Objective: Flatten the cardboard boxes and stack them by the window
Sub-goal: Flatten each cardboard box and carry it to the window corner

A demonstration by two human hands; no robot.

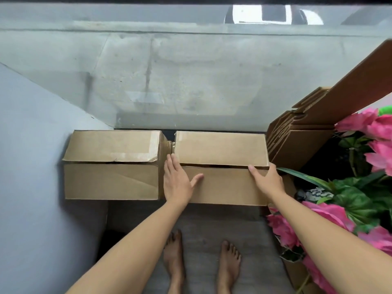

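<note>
Two brown boxes side by side on the floor, right against the window (191, 71). Left hand (177, 181) flat and loose on the left end of the right box (220, 166), holding nothing. Right hand (268, 180) curled over the right top corner, gripping it. Best to lift straight up with both hands, keeping clear of the left box (111, 164) and the pink flowers (371, 132). Flat cardboard (301, 132) already leaning at the right.

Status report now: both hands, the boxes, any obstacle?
Left hand flat on right box; right hand grips its right edge. Both boxes unflattened. Left box alongside, pink flowers crowd right.
</note>
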